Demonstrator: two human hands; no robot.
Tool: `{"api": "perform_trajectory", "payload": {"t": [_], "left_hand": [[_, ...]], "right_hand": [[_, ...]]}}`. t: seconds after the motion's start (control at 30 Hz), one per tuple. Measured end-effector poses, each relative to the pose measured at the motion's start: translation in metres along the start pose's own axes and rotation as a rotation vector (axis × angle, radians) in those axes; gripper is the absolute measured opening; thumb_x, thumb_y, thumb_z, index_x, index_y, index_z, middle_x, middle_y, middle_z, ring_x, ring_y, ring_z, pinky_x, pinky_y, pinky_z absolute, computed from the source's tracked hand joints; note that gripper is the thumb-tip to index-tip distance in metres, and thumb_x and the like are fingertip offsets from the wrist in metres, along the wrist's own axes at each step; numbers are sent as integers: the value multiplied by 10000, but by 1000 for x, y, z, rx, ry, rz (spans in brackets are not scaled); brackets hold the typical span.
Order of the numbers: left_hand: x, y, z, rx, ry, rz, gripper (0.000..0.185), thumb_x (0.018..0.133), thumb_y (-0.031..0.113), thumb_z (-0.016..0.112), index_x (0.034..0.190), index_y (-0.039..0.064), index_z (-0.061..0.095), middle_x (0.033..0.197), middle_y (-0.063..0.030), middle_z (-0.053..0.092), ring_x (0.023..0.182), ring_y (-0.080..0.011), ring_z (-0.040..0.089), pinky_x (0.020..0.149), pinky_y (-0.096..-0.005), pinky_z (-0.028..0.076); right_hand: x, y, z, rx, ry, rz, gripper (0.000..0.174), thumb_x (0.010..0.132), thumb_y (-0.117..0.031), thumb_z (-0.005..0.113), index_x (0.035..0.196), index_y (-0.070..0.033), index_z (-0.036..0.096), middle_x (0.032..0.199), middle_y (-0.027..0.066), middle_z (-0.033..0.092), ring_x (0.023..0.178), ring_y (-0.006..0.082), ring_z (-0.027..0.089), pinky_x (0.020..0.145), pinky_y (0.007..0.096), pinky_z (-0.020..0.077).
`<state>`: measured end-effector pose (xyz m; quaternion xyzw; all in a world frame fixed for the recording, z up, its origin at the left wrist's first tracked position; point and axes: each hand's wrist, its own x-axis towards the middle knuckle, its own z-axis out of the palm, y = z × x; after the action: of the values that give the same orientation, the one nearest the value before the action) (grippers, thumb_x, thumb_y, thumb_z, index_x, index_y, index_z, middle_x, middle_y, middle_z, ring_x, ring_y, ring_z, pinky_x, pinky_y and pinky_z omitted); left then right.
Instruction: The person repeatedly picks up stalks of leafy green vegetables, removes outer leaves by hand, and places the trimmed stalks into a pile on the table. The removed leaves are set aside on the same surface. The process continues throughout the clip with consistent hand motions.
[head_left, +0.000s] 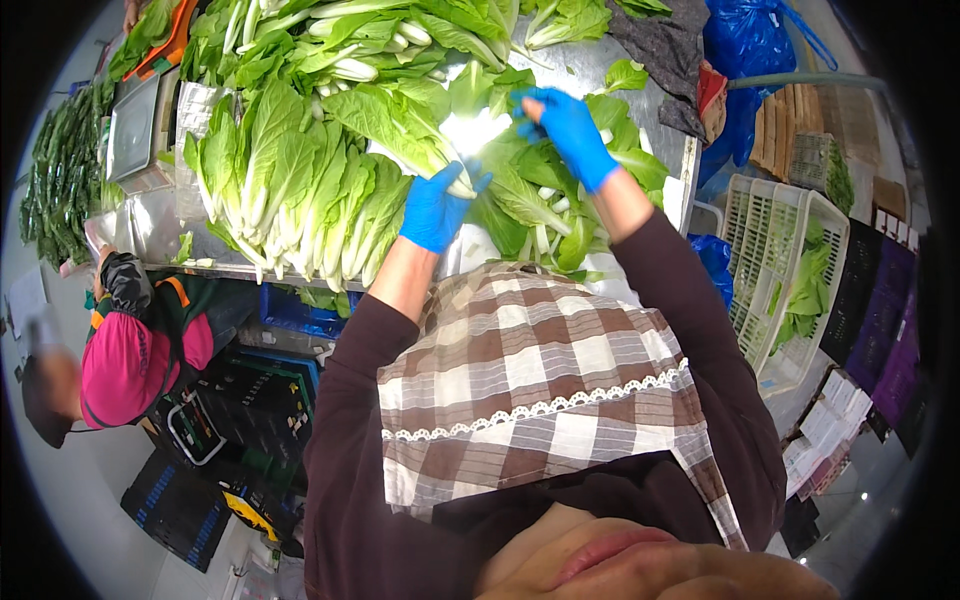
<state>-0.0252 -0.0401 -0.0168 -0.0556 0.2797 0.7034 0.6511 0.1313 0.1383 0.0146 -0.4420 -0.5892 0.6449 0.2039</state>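
Note:
My left hand (435, 206), in a blue glove, grips a head of leafy greens (401, 135) by its white stem end. The leaves point up and to the left. My right hand (566, 131), also gloved in blue with a bare fingertip showing, hovers above the loose leaves (536, 191). Its fingers are loosely curled and apart, with nothing visible between them. To the left of my left hand, a row of greens (300, 180) lies with the stems towards me. A larger heap of greens (345, 45) covers the far side of the metal table (660, 101).
At left, a co-worker in a pink sleeve (127, 371) stands near a weighing scale (135, 127) and bundled dark greens (64, 172). A white plastic crate (772, 277) with leaves stands at right. A grey cloth (667, 52) drapes over the table beside blue bags (750, 41).

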Motion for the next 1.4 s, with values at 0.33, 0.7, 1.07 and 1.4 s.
{"api": "perform_trajectory", "payload": {"t": [0.33, 0.7, 1.07, 1.4], "left_hand": [[-6, 3, 22, 92, 82, 8, 363, 887, 44, 620, 1234, 33, 513, 1061, -86, 607, 924, -221, 605, 860, -412, 513], [24, 6, 55, 17, 44, 114, 399, 852, 69, 698, 1221, 19, 554, 975, -47, 622, 806, -160, 614, 765, -322, 522], [28, 4, 51, 54, 17, -75, 291, 962, 187, 600, 1172, -13, 618, 994, -93, 654, 839, -200, 616, 694, -319, 496], [27, 0, 53, 29, 99, 29, 303, 945, 168, 628, 1179, -24, 634, 1043, -83, 644, 927, -183, 598, 833, -309, 467]], "right_hand": [[123, 9, 14, -804, 228, -35, 392, 790, -352, 740, 1064, -75, 693, 953, 145, 703, 856, 283, 673, 804, 370, 520], [9, -38, 0, 315, -234, 171, 333, 938, -225, 633, 1192, -13, 594, 1020, 80, 690, 831, 115, 652, 684, 230, 527], [-37, -24, 23, -39, -336, 115, 358, 872, -130, 691, 1187, 28, 628, 972, 103, 702, 832, 133, 655, 725, 269, 529], [-50, -35, 31, -76, -220, 228, 268, 891, -191, 695, 1045, 26, 665, 842, 71, 685, 711, 116, 631, 641, 259, 509]]}}
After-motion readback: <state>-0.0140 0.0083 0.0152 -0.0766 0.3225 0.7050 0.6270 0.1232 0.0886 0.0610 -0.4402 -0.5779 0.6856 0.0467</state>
